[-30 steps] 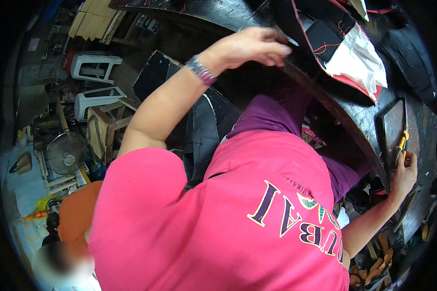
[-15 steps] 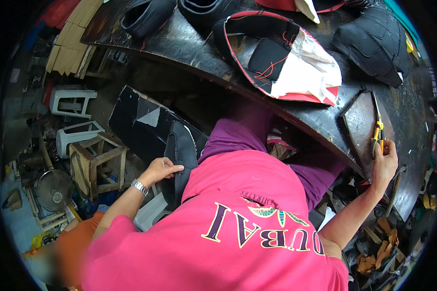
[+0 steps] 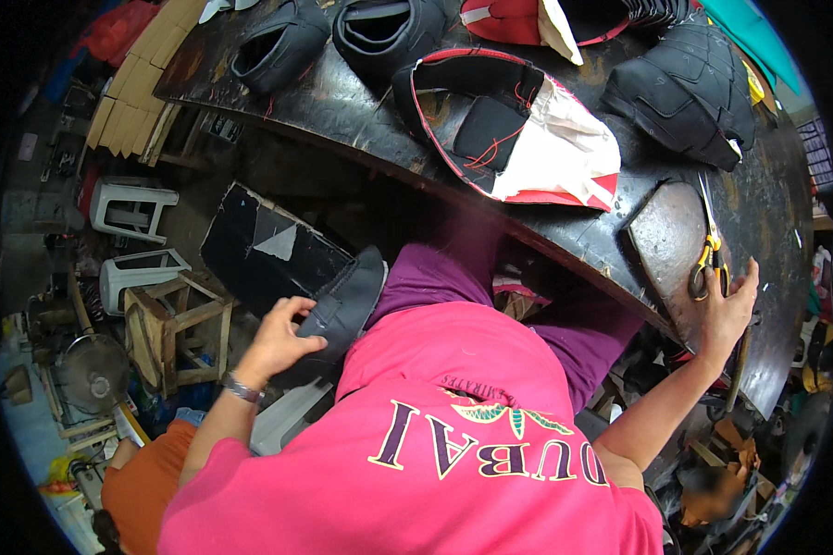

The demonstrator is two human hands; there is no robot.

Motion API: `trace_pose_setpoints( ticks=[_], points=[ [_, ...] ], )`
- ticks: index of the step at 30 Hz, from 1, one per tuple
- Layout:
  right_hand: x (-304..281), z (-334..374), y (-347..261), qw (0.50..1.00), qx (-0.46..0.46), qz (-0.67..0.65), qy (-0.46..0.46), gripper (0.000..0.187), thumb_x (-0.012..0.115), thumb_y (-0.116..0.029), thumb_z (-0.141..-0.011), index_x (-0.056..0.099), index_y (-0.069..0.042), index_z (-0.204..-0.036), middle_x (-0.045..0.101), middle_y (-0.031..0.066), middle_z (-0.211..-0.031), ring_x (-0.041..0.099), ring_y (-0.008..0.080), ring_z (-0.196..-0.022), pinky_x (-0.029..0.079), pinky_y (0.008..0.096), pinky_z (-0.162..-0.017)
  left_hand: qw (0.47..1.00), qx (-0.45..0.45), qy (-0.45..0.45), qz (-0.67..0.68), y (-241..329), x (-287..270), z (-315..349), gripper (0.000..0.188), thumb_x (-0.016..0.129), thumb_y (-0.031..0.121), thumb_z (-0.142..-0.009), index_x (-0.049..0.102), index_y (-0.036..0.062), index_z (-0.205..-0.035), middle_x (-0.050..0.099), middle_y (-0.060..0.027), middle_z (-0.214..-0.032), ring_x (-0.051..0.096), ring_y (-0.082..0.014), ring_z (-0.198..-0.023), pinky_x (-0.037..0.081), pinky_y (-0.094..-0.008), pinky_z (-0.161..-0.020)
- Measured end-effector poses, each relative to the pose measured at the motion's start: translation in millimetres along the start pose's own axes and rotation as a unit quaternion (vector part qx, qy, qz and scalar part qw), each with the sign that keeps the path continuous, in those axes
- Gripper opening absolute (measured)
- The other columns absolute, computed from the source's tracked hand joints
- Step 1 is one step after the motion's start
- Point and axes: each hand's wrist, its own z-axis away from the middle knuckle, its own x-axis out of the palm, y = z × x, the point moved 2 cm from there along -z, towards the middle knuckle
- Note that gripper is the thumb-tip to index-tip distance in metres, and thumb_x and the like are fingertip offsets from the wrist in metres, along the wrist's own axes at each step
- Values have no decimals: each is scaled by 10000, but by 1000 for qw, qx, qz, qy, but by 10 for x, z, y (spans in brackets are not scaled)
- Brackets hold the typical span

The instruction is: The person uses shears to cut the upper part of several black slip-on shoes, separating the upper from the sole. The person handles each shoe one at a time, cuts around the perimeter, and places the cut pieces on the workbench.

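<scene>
In my lap's left side stands a black shoe upper (image 3: 350,301), partly hidden behind my left hand. My left hand (image 3: 282,340) grips its near left edge, with the thumb on one side and the curled fingers by the other. Over on the table's right, yellow-and-black handled scissors (image 3: 710,242) lie on a dark flat board (image 3: 666,231), blades pointing away from me. My right hand (image 3: 731,314) is beside the scissors' handles, fingers spread. One fingertip touches or overlaps a handle loop; the hand does not close around it.
On the dark table (image 3: 361,120) stand several black shoe uppers, among them a red-edged one (image 3: 491,120) with white lining and loose red thread. A black panel (image 3: 268,242) leans left of my legs. White stools (image 3: 134,208) and a wooden stool (image 3: 180,328) stand farther left.
My left hand has shifted left and down, and the shoe upper it holds has tilted and spread wider. The fingers of my right hand have opened away from the scissors' handles. The view has shifted slightly.
</scene>
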Motion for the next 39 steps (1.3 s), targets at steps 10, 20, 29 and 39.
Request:
trace_pose_setpoints(
  ticks=[10, 20, 29, 39],
  points=[
    [609, 824, -1947, 843, -510, -125, -116, 486, 738, -74, -756, 654, -165, -1226, 627, 67, -1115, 575, 284, -1111, 405, 464, -1003, 976, 188, 76, -82, 1866, -1373, 588, 738, 776, 64, -655, 575, -32, -1359, 601, -71, -1191, 569, -137, -1025, 441, -260, -943],
    [351, 952, -1855, 844, -489, -204, -83, 424, 761, -117, -803, 675, -124, -1218, 624, 144, -1139, 575, 334, -1105, 438, 469, -980, 711, 594, 319, -197, 3358, -991, -939, 595, 768, 46, -791, 591, 6, -1358, 646, -202, -1307, 640, -314, -1187, 475, -401, -1050],
    [-22, 244, -344, 985, -168, -6, 32, 413, 687, -153, -927, 626, -54, -1324, 627, 184, -1273, 568, 354, -1211, 443, 435, -1041, 659, 651, 253, -278, 3623, 101, -2374, 328, 697, 51, -851, 683, 61, -1179, 618, -132, -1188, 612, -315, -1115, 501, -419, -974],
    [-200, 1698, 637, 729, -188, 105, -649, 157, 705, -229, -778, 791, -129, -863, 750, 124, -876, 726, 305, -861, 566, 400, -745, 853, 331, -224, -336, 895, -32, -754, 153, 770, 234, -772, 732, 90, -739, 669, -141, -762, 668, -334, -709, 524, -433, -633]
  ],
)
